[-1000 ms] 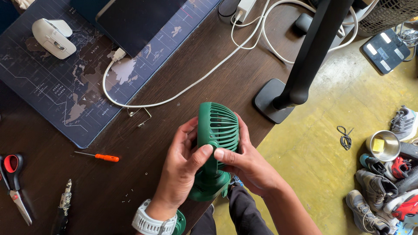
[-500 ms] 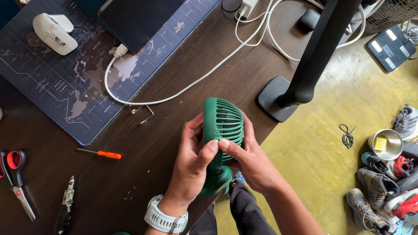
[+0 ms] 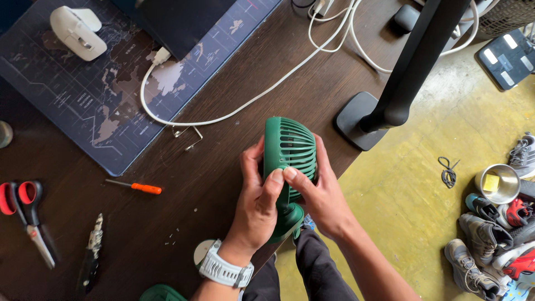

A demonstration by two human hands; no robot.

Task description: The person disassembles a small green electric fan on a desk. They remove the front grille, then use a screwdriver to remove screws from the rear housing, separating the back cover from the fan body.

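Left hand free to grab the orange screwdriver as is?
Probably not yet: the left hand grips the green fan together with the right hand. The orange screwdriver lies unobstructed on the desk.

A dark wooden desk (image 3: pixel 234 72) fills the left of the view, half covered by a navy map-printed mat (image 3: pixel 83 100). Beside it lies a worn yellow-green concrete floor (image 3: pixel 412 212) in daylight, with a heap of shoes (image 3: pixel 490 234), a steel bowl (image 3: pixel 497 184) and a dark bathroom scale (image 3: pixel 508 56).

Single head view, looking steeply down, close over dark desk (image 3: pixel 312 95) edge; floor (image 3: pixel 423 189) at right.
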